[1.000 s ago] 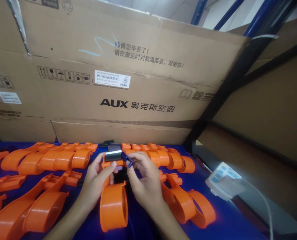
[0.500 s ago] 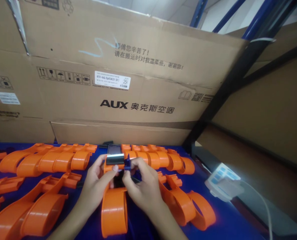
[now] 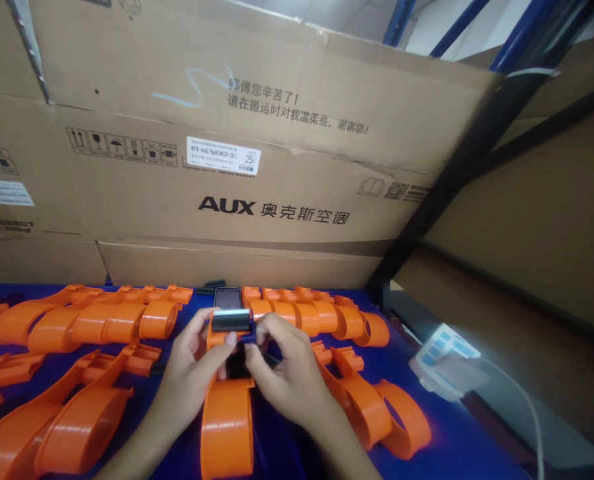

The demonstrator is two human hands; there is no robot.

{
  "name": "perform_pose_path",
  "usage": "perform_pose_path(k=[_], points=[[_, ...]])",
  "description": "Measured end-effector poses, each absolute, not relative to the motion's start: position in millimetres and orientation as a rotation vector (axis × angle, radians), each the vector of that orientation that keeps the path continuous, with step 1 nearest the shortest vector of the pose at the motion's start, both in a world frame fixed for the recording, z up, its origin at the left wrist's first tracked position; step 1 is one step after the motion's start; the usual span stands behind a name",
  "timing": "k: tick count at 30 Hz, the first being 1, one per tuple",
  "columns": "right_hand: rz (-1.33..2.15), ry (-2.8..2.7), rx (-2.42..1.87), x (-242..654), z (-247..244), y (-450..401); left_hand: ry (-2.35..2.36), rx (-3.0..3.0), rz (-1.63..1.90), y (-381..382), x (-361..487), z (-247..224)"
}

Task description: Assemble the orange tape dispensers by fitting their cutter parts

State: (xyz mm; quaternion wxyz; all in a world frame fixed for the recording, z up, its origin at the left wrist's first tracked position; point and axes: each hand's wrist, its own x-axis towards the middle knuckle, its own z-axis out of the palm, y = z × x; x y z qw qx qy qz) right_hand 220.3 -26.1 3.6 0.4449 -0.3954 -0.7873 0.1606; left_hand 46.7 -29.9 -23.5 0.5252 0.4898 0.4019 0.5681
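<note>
One orange dispenser (image 3: 227,430), loop at 6 o'clock, toothed head at 12, long axis between the two; held above the table (image 3: 459,443) by the left hand (image 3: 193,365), fingers closed round the head's 9 o'clock end, thumb in front. One small blue piece (image 3: 250,333), at the head's 3 o'clock end, pinched between thumb and forefinger of the right hand (image 3: 287,370), the nearer hand; from that hand, the head lies toward 10 o'clock.

A hand could pass between the right-hand orange tape dispensers (image 3: 417,407) and white power strip (image 3: 443,341); cardboard (image 3: 297,167) blocks the back
</note>
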Motion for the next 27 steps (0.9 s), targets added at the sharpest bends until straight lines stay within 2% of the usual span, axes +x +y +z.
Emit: perform_pose_path(k=[13, 19, 24, 27], points=[[0.549, -1.894, -0.929, 223, 6, -28, 0.839, 0.968, 1.352, -29, 48, -18], [0.917, -1.545, -0.868, 223, 2, -24, 0.767, 0.786, 1.21, -26, 48, -17], [1.349, -1.523, -0.791, 222, 5, -22, 0.652, 0.732, 1.028, -35, 46, -10], [1.339, -1.483, -0.78, 221, 2, -20, 0.544, 0.707, 0.937, -44, 43, -3]])
